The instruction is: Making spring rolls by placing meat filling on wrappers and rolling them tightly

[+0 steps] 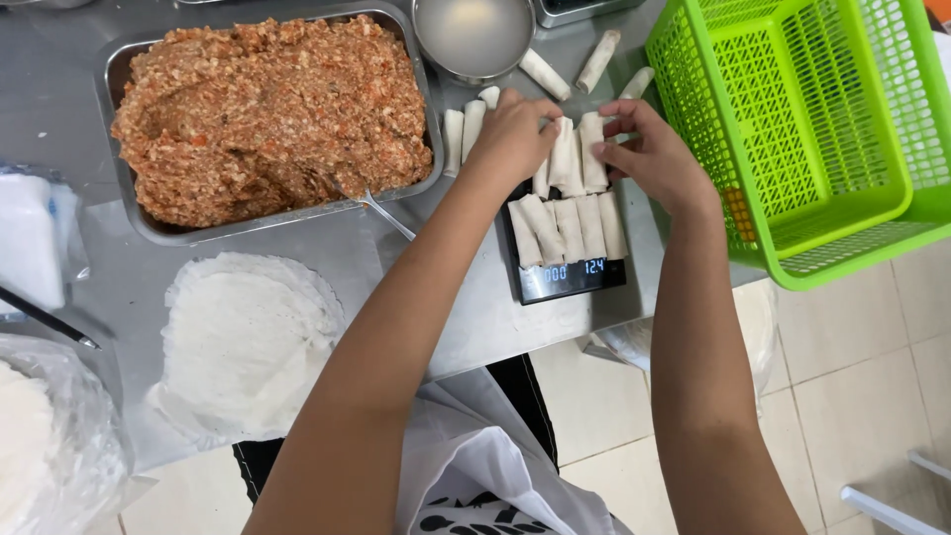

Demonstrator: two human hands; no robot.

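Fingers of left hand and right hand gripping rolls, green basket crowding right

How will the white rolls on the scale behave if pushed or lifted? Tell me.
The rolls are slim cylinders, so a sideways push would probably roll them. Their thin pale wrappers look soft, so they may bend or tear under a hard pinch. Both hands steady a second layer, which suggests the stack shifts easily.

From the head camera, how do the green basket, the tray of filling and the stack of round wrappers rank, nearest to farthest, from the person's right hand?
From the right hand:
1. Green basket, just to its right at the table edge.
2. Tray of filling, off to the left past the left hand.
3. Stack of round wrappers, farthest, at lower left, near the table's front.
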